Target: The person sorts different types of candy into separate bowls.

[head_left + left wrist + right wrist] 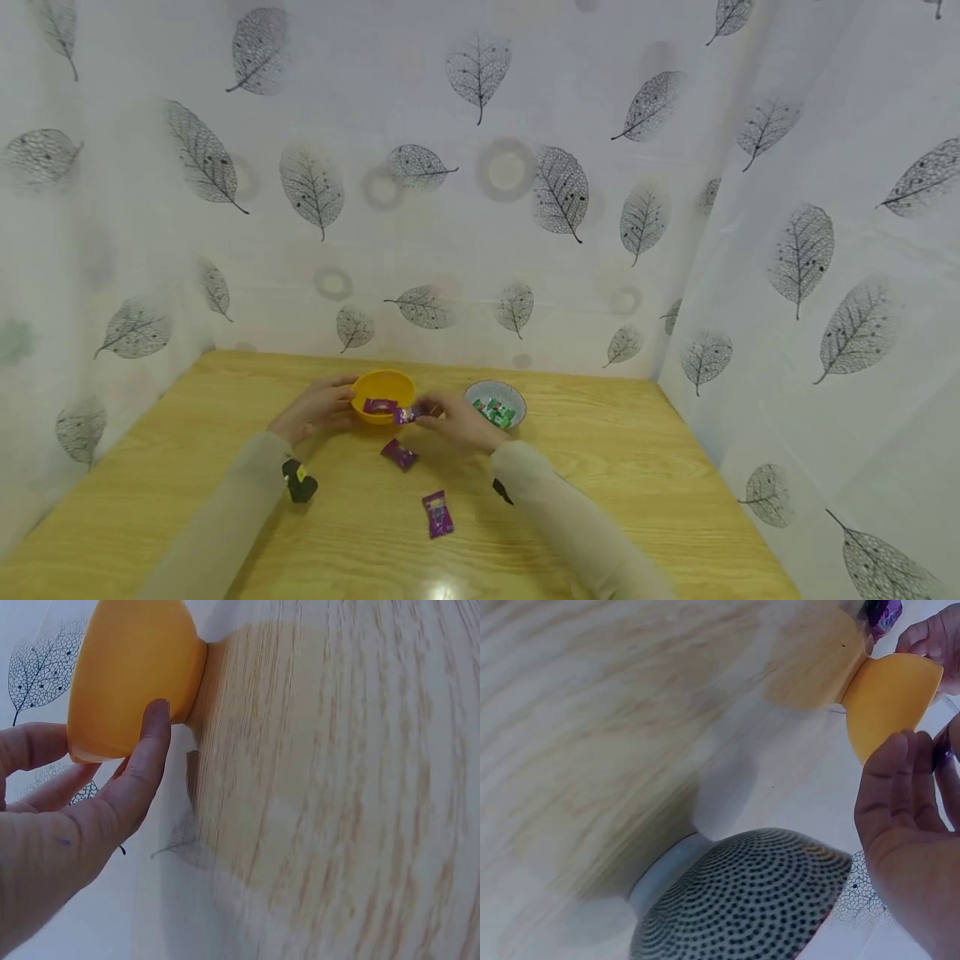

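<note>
At the left side of the yellow bowl (384, 385), my left hand (318, 408) holds it by the rim and outer wall. The left wrist view shows one finger along the outside of the bowl (135, 675) and another at its rim. My right hand (459, 423) pinches a purple-wrapped candy (406, 415) over the bowl's right front rim. In the right wrist view, that candy (943, 750) is mostly hidden behind the fingers. Another purple candy (379, 406) lies inside the bowl.
Two purple candies, one near the bowl (399, 455) and one closer to me (438, 513), lie on the wooden table (360, 542). A dotted bowl (491, 387) with several green-wrapped candies (493, 412) stands right of the yellow bowl. Leaf-print curtains (450, 233) hang behind and beside the table.
</note>
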`<act>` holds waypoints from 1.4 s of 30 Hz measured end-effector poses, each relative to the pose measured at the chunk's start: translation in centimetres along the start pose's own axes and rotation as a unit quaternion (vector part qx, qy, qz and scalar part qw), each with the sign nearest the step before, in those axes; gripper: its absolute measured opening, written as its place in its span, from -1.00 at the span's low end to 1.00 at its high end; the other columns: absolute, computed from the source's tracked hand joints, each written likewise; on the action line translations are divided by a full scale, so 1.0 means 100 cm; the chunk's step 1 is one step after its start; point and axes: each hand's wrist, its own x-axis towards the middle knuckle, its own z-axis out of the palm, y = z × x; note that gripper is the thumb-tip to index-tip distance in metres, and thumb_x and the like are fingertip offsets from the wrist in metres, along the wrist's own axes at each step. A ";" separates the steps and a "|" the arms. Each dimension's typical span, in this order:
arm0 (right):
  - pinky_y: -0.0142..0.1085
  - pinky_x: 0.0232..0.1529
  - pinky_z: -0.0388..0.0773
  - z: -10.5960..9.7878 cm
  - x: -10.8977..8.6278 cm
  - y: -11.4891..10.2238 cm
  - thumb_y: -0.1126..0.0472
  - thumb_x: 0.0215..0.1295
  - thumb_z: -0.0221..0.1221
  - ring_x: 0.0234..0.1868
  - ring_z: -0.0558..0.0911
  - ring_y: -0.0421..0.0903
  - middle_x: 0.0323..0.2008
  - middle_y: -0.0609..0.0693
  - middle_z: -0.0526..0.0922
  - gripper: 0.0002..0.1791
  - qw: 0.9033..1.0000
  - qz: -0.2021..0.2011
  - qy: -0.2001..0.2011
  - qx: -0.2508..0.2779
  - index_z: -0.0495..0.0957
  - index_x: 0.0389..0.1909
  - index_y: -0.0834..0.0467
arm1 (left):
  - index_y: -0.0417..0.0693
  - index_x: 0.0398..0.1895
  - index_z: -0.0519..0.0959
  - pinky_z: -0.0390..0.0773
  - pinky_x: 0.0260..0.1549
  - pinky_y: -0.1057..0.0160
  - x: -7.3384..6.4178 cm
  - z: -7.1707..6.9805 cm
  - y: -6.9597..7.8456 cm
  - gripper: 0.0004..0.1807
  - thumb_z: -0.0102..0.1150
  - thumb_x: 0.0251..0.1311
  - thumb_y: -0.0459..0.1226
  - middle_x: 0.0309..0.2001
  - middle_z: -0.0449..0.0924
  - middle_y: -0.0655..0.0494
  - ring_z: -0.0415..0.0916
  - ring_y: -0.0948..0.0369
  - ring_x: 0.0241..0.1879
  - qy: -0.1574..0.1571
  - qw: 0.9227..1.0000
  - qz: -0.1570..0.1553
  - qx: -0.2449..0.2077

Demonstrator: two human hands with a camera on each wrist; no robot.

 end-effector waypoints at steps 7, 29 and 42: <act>-0.44 -0.18 0.58 0.003 0.017 -0.006 0.09 0.42 0.13 -0.14 0.58 -0.21 -0.12 -0.07 0.66 -0.75 0.996 0.050 0.061 0.031 0.59 0.02 0.08 | -0.29 0.52 -0.03 0.52 0.19 -0.01 0.002 -0.001 -0.001 -0.38 -0.19 0.47 -0.34 0.47 0.01 -0.38 0.21 -0.18 0.36 0.004 1.000 -0.005 0.020; -0.44 -0.15 0.59 0.017 0.030 -0.008 0.14 0.43 0.12 -0.16 0.63 -0.16 -0.09 0.02 0.69 -0.69 0.996 0.054 0.065 0.002 0.60 0.08 0.17 | -0.34 0.52 -0.10 0.50 0.20 -0.05 0.002 0.002 0.000 -0.37 -0.22 0.48 -0.36 0.46 -0.03 -0.44 0.13 -0.27 0.40 0.000 1.000 -0.005 0.008; -0.48 -0.12 0.55 0.017 0.012 0.000 0.08 0.38 0.18 -0.21 0.59 -0.31 -0.18 -0.12 0.72 -0.75 0.999 0.043 0.026 -0.006 0.68 -0.06 0.11 | -0.33 0.52 -0.13 0.45 0.24 -0.09 -0.002 0.004 0.004 -0.37 -0.26 0.48 -0.36 0.46 -0.05 -0.44 0.14 -0.24 0.39 -0.004 1.000 -0.006 0.011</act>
